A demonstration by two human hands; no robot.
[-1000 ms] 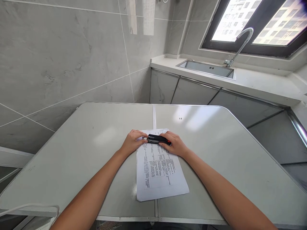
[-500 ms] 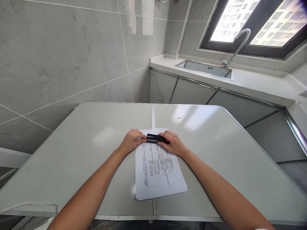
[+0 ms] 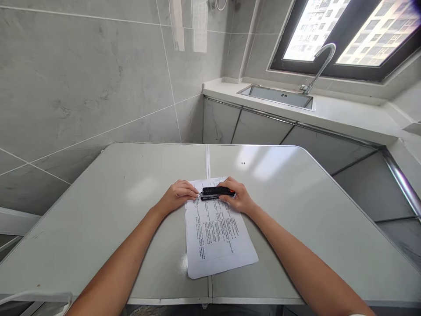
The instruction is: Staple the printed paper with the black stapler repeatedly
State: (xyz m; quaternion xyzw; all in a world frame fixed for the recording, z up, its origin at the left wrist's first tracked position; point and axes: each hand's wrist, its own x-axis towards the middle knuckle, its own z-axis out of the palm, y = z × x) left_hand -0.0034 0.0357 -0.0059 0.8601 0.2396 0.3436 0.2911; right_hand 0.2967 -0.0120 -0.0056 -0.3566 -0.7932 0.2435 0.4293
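Note:
A black stapler [image 3: 213,192] with a small red mark lies crosswise over the upper part of a printed sheet of paper [image 3: 219,259]. My right hand [image 3: 239,196] is wrapped round its right end, thumb below and fingers above. At the left end, a small silvery metal part sticks out of the stapler. The fingertips of my left hand [image 3: 180,193] are closed on that part, and the hand rests partly on the paper's left edge. Whether anything else is between those fingers is hidden.
The pale folding table [image 3: 289,219] has a seam down its middle, under the paper. Behind it stand a counter [image 3: 355,116] with a sink [image 3: 279,96] and a tap [image 3: 324,68]. A grey tiled wall [image 3: 98,79] rises at the left. A white cable-like strip [image 3: 36,295] crosses the lower left.
My left hand has shifted slightly left from the stapler body, and the silvery part now shows at its left end. The stapler's top has turned more into view.

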